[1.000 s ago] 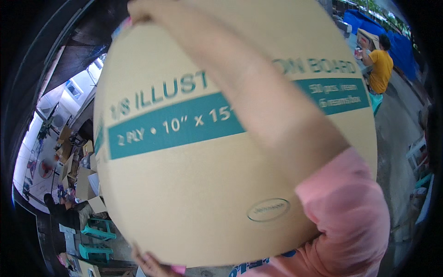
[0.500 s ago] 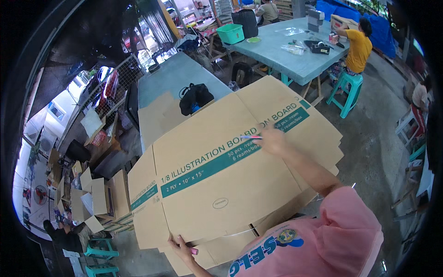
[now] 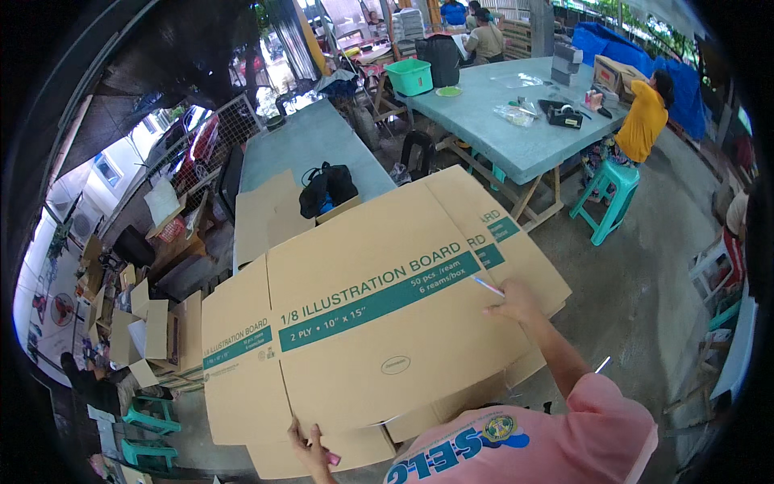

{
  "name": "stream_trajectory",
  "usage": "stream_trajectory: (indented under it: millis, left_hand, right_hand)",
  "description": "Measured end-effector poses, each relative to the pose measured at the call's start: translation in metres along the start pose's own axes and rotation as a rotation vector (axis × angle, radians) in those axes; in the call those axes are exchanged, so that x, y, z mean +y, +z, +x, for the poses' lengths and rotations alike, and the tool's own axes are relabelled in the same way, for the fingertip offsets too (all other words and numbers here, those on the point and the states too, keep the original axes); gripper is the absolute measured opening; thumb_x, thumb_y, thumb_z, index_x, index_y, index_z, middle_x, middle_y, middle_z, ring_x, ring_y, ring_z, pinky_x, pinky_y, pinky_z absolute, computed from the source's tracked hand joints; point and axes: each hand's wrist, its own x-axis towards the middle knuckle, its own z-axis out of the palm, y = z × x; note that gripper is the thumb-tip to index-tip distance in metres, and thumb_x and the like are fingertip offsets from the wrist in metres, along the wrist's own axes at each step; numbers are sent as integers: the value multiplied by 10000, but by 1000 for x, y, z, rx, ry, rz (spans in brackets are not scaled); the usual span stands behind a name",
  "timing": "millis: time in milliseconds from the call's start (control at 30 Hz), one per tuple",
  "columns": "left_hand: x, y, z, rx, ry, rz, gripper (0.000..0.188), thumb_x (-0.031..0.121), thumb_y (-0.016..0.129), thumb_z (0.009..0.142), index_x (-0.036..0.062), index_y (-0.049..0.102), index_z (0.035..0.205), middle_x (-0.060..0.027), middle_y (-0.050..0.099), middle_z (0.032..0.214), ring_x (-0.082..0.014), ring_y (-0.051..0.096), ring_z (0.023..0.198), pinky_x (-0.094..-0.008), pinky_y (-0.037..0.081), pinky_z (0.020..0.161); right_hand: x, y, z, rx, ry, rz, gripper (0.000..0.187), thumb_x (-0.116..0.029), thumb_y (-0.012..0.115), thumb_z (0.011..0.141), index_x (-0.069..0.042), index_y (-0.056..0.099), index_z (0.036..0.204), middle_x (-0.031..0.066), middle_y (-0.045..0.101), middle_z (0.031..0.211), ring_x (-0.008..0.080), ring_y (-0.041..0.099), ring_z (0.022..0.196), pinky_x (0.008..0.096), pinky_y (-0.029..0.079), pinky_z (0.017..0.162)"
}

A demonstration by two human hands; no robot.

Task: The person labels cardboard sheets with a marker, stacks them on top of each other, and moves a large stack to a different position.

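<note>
A flattened brown cardboard box [image 3: 347, 339] with a green printed band spans the space before me, on top of other flat cardboard sheets [image 3: 528, 262] whose ends show at the right. At its near edge, my left hand [image 3: 310, 452] is closed on the cardboard, thumb on top. A small pink object [image 3: 332, 458] pokes out of that same hand; its kind is not clear. My right hand [image 3: 520, 305] lies over the right part of the box, fingers closed around a slim pen [image 3: 488, 286] that points up and left.
Beyond the cardboard stands a long grey-blue table [image 3: 302, 137] with a black bag [image 3: 329, 189] at its near end. A second table [image 3: 492, 105] holds a green basin [image 3: 409, 77] and a tape dispenser [image 3: 563, 115]. A person in yellow [image 3: 641, 121] sits there on a teal stool [image 3: 609, 194]. Open boxes [image 3: 149, 331] stand left.
The top cardboard box has shifted left and toward me, baring printed ends of sheets beneath. My right hand moved from the printed lettering down and right, still with the pen. My left hand keeps its grip.
</note>
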Motion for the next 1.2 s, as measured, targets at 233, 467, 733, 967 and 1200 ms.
stream_trajectory:
  millis: [233, 467, 733, 967, 1200]
  left_hand:
    - [131, 54, -9, 283, -31, -315, 312, 317, 578, 929, 29, 554, 1049, -20, 534, 890, -105, 479, 738, -232, 412, 600]
    - [183, 253, -34, -716, 112, -832, 269, 141, 464, 910, 60, 461, 1166, -63, 480, 1050, -152, 487, 956, -283, 419, 855]
    - [189, 286, -48, -814, 101, -358, 284, 255, 367, 1021, 18, 462, 1146, -131, 554, 1116, -210, 554, 1034, -310, 453, 861]
    - [163, 270, -7, -598, 395, -29, 322, 246, 398, 1005, -1, 573, 894, -145, 583, 663, -260, 590, 568, -364, 470, 566]
    - [149, 265, 38, -664, 387, 137, 295, 240, 437, 991, 6, 588, 894, -142, 606, 697, -256, 620, 665, -355, 471, 624]
  right_hand:
    - [-54, -45, -50, -51, -360, 451, 621, -217, 797, 701, -77, 526, 1242, 159, 595, 1084, 281, 603, 955, 372, 500, 792]
    - [-102, -39, -84, 139, -768, 816, 449, -187, 688, 844, -95, 526, 1253, 141, 607, 1081, 234, 620, 910, 338, 506, 745]
    - [-56, -22, -79, 347, -572, 657, 298, -206, 682, 861, -29, 575, 1075, 98, 628, 859, 209, 597, 691, 295, 467, 625]
    - [-54, -18, -57, 354, -332, 895, 290, -331, 614, 909, -91, 532, 1051, 47, 591, 777, 157, 541, 610, 281, 438, 555]
    - [-34, -50, 41, -157, -243, 1935, 293, -432, 463, 974, -156, 525, 900, -41, 429, 601, 61, 298, 426, 223, 263, 413]
